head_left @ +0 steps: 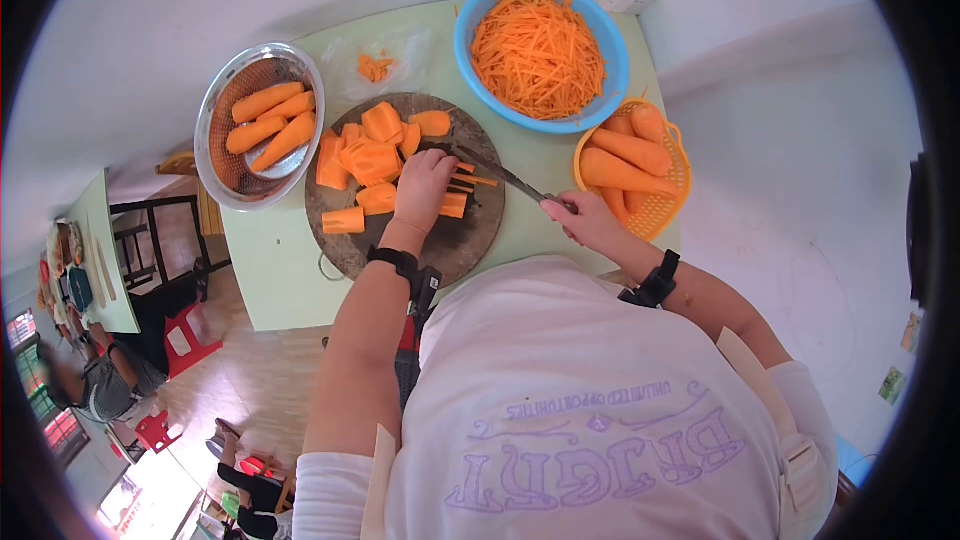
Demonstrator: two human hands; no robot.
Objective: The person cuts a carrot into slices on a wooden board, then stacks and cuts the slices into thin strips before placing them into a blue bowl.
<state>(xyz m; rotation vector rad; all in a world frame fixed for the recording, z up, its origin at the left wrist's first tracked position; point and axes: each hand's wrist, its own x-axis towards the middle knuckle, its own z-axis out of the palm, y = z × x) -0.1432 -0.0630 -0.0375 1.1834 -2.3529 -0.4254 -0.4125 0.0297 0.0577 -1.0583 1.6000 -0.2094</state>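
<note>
My right hand (590, 222) grips a kitchen knife (512, 179) by its dark handle, with the blade reaching left over a round wooden cutting board (470, 250). My left hand (425, 185) rests on the board beside the blade, fingers bent down onto carrot slices that it mostly hides. Thin carrot sticks (475, 178) stick out between that hand and the knife. Thick carrot chunks and slabs (372, 162) are heaped left of my left hand. A short carrot chunk (343, 220) lies near the board's left edge.
Behind the board stands a blue basin (462, 50) of shredded carrot. A yellow basket (672, 215) with whole carrots is at right, a metal colander (210, 140) with several carrots at left. Carrot scraps (375, 67) lie on a plastic bag. Other people sit at lower left.
</note>
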